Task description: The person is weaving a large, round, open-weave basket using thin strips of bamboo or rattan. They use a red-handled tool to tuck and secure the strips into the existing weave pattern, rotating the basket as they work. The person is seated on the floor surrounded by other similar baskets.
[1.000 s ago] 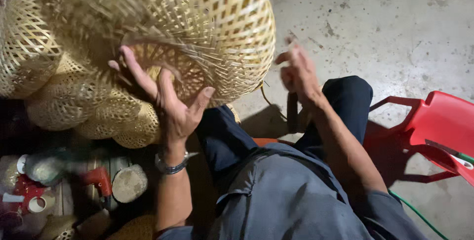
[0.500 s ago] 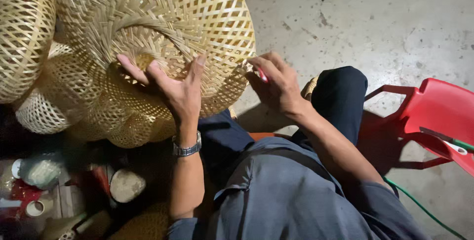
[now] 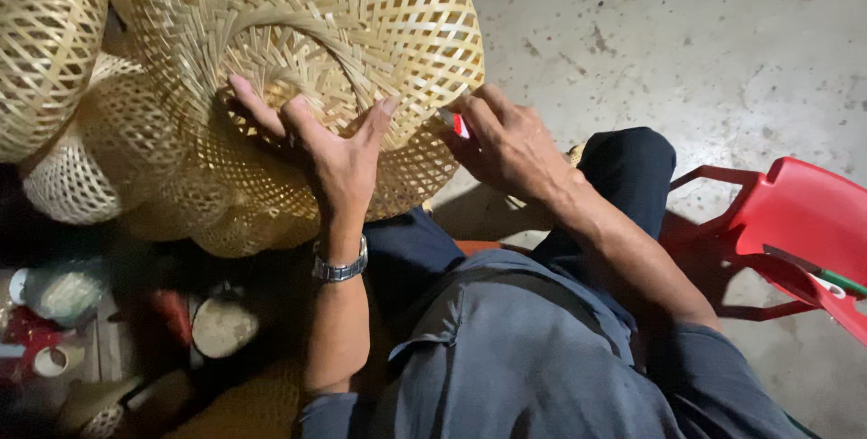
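Closest to the camera are the person's grey shirt (image 3: 533, 358) and dark trousers (image 3: 623, 177). The left hand (image 3: 330, 145), with a metal wristwatch (image 3: 340, 267), lies with fingers spread wide on the woven bamboo lampshade (image 3: 361, 42), just at its round inner ring. The right hand (image 3: 510, 145) is closed on a small red lighter (image 3: 454, 123) and holds it against the edge of the lampshade. I judge the step in hand is finishing the surface, perhaps cleaning loose fibres; the next move calls for steady support and careful turning of the lampshade. Behind it, more bamboo shades (image 3: 54, 51) are stacked on the left. A red plastic chair (image 3: 795, 222) stands on the concrete floor (image 3: 722, 42).
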